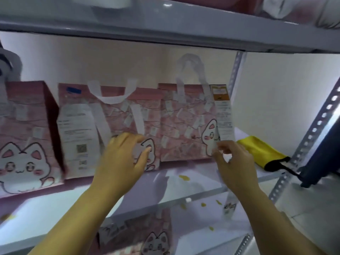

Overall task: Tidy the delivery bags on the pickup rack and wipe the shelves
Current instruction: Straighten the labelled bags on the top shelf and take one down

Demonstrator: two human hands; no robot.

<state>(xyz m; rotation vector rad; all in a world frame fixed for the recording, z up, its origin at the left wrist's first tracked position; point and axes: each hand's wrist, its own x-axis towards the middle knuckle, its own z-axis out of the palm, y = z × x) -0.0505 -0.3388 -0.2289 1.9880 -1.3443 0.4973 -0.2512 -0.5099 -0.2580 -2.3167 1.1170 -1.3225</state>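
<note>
On shelf, right hand pinching receipt at bag edge, cloth beside

Illumination is moderate and cool. A glare spot sits on the upper shelf; the perforated post is overexposed. A soft shadow lies on the middle shelf. Motion blur smears the whole frame, the left hand most; receipt print is unreadable. Shelf edges bow toward the corners.
</note>
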